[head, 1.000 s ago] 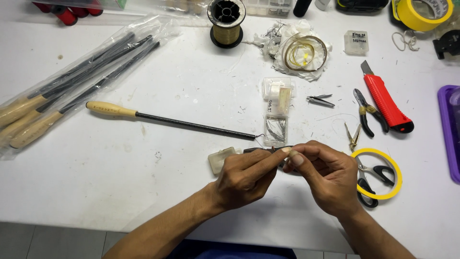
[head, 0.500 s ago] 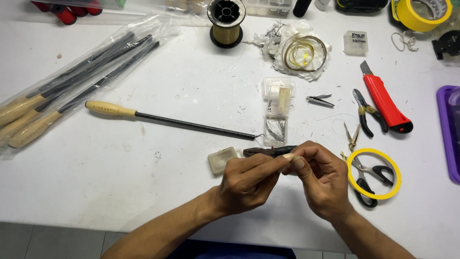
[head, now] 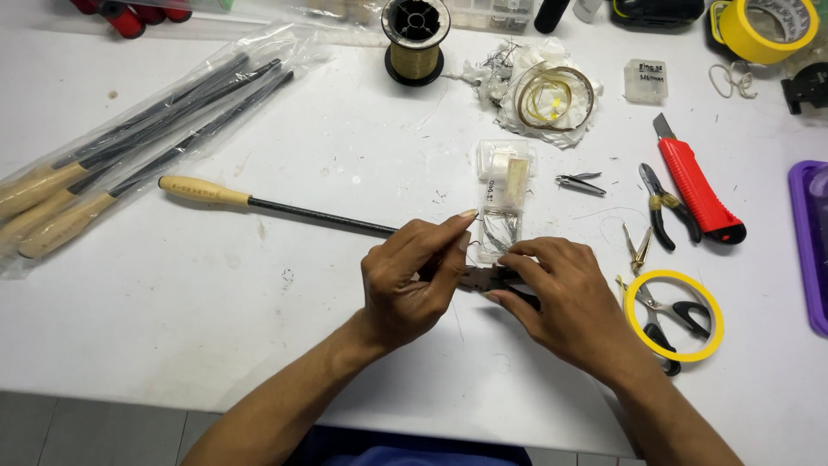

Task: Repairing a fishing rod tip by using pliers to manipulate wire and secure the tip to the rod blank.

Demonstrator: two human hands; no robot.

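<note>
Two hands: left hand [head: 405, 280], right hand [head: 565, 306]. One loose wooden-handled rod [head: 259, 203]; three more in a plastic bag [head: 129, 147]. One wire spool [head: 416, 39]. One red utility knife [head: 694, 181]. Two yellow tape rolls [head: 674, 315] [head: 763, 30]. One pair of scissors [head: 668, 318].

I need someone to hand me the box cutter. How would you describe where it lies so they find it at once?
On the white table, look right of the person's right hand. The box cutter lies slanted between the small black pliers and the purple tray. It alone there has a red body.
</note>
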